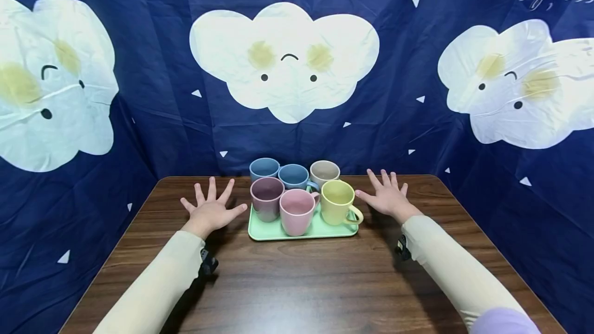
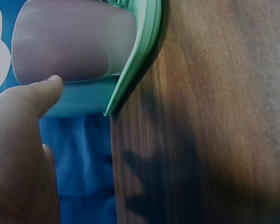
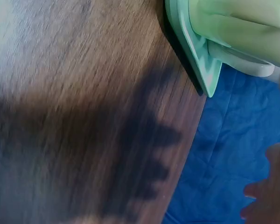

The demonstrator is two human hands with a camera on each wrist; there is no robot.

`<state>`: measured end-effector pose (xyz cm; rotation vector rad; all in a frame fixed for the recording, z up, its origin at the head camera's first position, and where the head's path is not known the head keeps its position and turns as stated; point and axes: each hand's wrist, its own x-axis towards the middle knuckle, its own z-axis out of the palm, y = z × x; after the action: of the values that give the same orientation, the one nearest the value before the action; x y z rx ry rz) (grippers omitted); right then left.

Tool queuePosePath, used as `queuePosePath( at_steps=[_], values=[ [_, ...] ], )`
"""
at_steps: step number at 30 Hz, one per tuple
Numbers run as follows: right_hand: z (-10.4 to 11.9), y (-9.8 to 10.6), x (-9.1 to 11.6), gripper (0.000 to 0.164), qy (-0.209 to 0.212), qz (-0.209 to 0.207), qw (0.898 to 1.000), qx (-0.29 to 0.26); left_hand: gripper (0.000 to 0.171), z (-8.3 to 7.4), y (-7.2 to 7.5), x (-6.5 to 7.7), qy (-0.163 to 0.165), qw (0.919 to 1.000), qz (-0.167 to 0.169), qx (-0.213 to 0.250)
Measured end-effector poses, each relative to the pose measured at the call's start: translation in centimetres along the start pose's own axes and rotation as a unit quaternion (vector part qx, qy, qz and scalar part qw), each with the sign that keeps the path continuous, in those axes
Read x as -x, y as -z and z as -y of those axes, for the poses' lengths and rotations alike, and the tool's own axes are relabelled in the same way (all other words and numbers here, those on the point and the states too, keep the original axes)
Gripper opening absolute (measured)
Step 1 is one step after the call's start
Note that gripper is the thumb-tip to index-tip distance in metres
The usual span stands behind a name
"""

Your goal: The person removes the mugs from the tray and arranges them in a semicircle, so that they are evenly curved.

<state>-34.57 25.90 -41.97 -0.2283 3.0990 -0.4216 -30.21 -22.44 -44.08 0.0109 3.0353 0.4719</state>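
Several mugs stand upright on a light green tray [image 1: 260,231]. In the front row are a purple mug [image 1: 267,200], a pink mug [image 1: 297,213] and a yellow mug [image 1: 336,202] with its handle to the right. Behind them are two blue mugs, one at the left [image 1: 264,168] and one in the middle [image 1: 293,176], and a beige mug [image 1: 324,170]. Left of the tray my left hand [image 1: 211,213] spreads its fingers, thumb toward the purple mug. On the other side my right hand [image 1: 387,197] is spread too, its thumb close to the yellow mug. Both hands hold nothing.
The tray sits near the far edge of a brown wooden table [image 1: 297,282]. Dark blue cloth [image 1: 399,117] with white clouds hangs behind and at both sides. Each wrist wears a small black camera, the left one [image 1: 208,263] and the right one [image 1: 403,247].
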Motion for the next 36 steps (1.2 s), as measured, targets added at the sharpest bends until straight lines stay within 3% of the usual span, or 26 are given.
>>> queuePosePath(
  at_steps=[8, 16, 19, 23, 27, 31, 36],
  values=[
    [-0.4, -1.6, -0.7, 0.086, 0.058, -0.067, 0.994, -0.059, 0.100, -0.6, -1.5, 0.2, 0.028, 0.9968, 0.046, 0.058],
    [0.3, -3.9, -1.3, 0.079, 0.020, -0.060, 0.992, -0.105, 0.094, -2.2, -4.5, 0.1, 0.019, 0.9942, 0.013, 0.105],
    [0.6, -4.9, -1.4, 0.063, 0.011, -0.061, 0.990, -0.123, 0.087, -2.7, -5.2, 0.1, 0.017, 0.9944, 0.019, 0.103],
    [0.9, -6.0, -1.4, 0.032, -0.012, -0.045, 0.980, -0.195, 0.073, -3.3, -5.3, 0.1, 0.017, 0.9944, 0.031, 0.099],
    [1.2, -6.7, -1.1, 0.022, -0.010, -0.031, 0.966, -0.257, 0.065, -3.6, -5.1, 0.1, 0.025, 0.9941, 0.041, 0.098],
    [1.3, -6.8, -1.0, 0.020, 0.002, -0.037, 0.968, -0.248, 0.062, -3.7, -5.2, 0.0, 0.033, 0.9936, 0.045, 0.098],
    [1.4, -7.1, -1.4, 0.016, -0.019, -0.039, 0.974, -0.222, 0.061, -3.8, -5.1, 0.0, 0.033, 0.9937, 0.053, 0.094]
  ],
)
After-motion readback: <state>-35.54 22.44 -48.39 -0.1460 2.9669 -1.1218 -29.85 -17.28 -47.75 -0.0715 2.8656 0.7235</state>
